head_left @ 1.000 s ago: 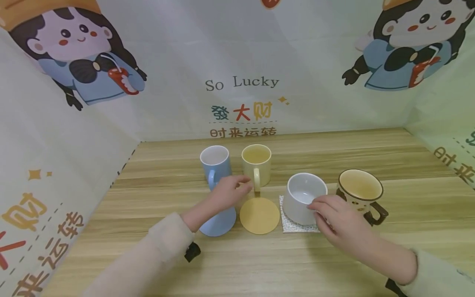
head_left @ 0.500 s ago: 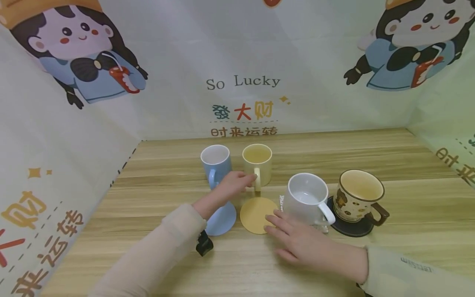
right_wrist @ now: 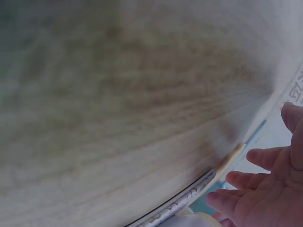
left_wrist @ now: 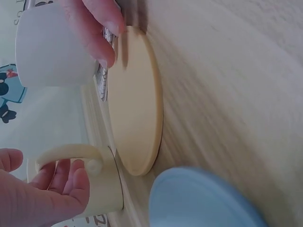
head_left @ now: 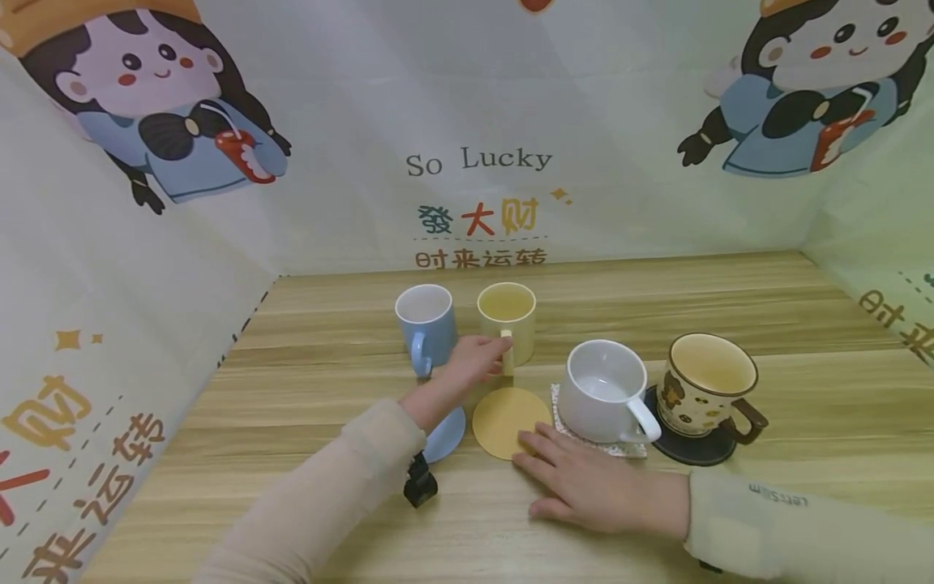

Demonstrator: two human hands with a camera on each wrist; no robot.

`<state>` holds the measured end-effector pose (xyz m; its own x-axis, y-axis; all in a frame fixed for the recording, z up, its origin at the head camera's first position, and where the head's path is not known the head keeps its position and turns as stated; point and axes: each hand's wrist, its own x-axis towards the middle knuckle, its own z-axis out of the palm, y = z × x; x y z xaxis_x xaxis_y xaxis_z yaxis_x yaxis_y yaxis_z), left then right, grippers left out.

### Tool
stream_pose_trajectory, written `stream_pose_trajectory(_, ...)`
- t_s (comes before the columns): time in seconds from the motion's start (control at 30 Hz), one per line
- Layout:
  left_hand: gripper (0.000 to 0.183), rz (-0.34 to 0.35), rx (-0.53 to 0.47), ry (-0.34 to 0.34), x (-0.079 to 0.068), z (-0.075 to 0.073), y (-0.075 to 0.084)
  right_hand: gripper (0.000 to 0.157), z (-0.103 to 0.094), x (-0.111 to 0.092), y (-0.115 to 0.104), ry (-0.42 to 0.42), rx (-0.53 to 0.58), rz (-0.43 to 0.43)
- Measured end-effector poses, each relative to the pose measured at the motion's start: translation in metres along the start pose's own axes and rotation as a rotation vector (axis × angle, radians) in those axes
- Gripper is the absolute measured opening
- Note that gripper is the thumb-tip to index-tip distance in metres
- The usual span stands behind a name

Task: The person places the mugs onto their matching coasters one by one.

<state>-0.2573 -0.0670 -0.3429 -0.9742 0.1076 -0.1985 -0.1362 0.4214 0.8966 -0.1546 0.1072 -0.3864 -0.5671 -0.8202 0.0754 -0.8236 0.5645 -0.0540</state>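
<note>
My left hand (head_left: 474,361) is at the handle of the pale yellow mug (head_left: 521,324). In the left wrist view its curled fingers (left_wrist: 61,177) go into the handle loop, with the thumb outside. The mug stands upright behind a round yellow coaster (head_left: 499,422). My right hand (head_left: 584,478) lies with fingers spread, its fingertips at the coaster's right front edge; the right wrist view also shows these fingers (right_wrist: 255,182) extended. Just right of the coaster, a white mug (head_left: 601,393) sits on a square speckled coaster (head_left: 633,449).
A blue mug (head_left: 430,324) stands left of the yellow one, and a round blue coaster (head_left: 447,438) lies partly behind my left forearm. At the right, a brown-patterned mug (head_left: 696,397) rests on a black coaster (head_left: 700,450). Printed cloth walls surround the wooden table (head_left: 328,341).
My right hand has left the white mug and moved left and toward me, to the yellow coaster's edge. My left hand has moved right onto the yellow mug's handle.
</note>
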Motion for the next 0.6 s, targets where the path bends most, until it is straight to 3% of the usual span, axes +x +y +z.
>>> stream_pose_trajectory(0.4, 0.031, -0.008, -0.333, 0.009, 0.011, 0.017, -0.011, 0.058, 0.002, 0.002, 0.003, -0.066, 0.043, 0.026)
stream_pose_trajectory(0.6, 0.029, -0.003, -0.396, 0.030, 0.011, 0.025, -0.011, 0.059, 0.003, 0.002, 0.004, -0.073, 0.037, 0.024)
